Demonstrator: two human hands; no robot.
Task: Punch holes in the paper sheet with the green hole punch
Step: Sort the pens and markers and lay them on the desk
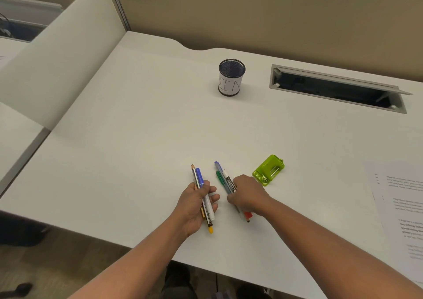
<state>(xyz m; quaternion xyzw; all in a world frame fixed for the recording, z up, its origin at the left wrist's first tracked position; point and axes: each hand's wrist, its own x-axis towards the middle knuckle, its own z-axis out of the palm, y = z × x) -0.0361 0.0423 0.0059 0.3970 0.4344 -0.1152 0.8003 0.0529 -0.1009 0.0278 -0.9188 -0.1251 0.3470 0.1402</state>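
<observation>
From your head camera, looking down at the white tabletop (137,138), both of your hands are busy with pens rather than with the task's things. Your left hand (196,203) has its grip clamped round a bundle of pens and pencils (202,193): a blue-capped marker with a white barrel, an orange pencil and a striped pencil with a yellow end that pokes out below your palm. The bundle points away from you, tips up toward the far side of the tabletop.

Your right hand (246,195) sits just beside the left, knuckles up, its grip closed on a second bundle of pens (225,179). A purple-capped pen, a green one and a white-and-black marker stick out past the fingers, and a red end shows beneath the wrist. Whether these pens are lifted or lying on the tabletop, you cannot tell.

The green hole punch (268,170) lies on the tabletop just right of your right hand, close to it but not touching, tipped so that its underside with the metal pins faces up. The paper sheet (398,207), printed with blocks of text, lies flat at the right edge of the view, apart from the punch, and runs out of frame.

Farther back, near the middle, a black mesh pen cup (231,77) stands upright, wrapped in a white label with handwritten letters. To its right a cable slot (336,89) in the tabletop stands open.
</observation>
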